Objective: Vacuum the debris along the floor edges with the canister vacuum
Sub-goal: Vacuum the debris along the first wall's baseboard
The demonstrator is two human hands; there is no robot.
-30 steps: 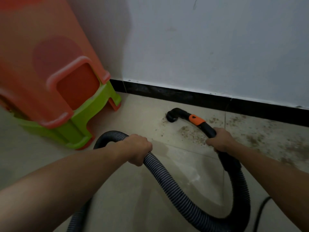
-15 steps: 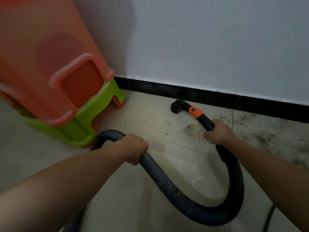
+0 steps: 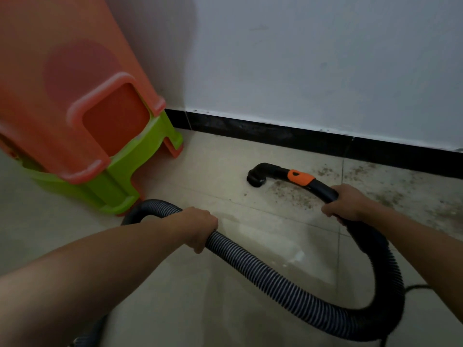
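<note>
Debris (image 3: 295, 194) lies on floor tiles (image 3: 220, 169) by the black baseboard (image 3: 275, 136), just right of the vacuum nozzle (image 3: 255, 177), while the right grip (image 3: 347, 204) curls round the wand (image 3: 324, 191) and the left grip (image 3: 200, 227) round the ribbed hose (image 3: 275, 279).

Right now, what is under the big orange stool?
A green stool sits nested under the orange stool, its legs on the floor. An orange foot peeks out below the green. Whatever is inside the stack is covered.
</note>
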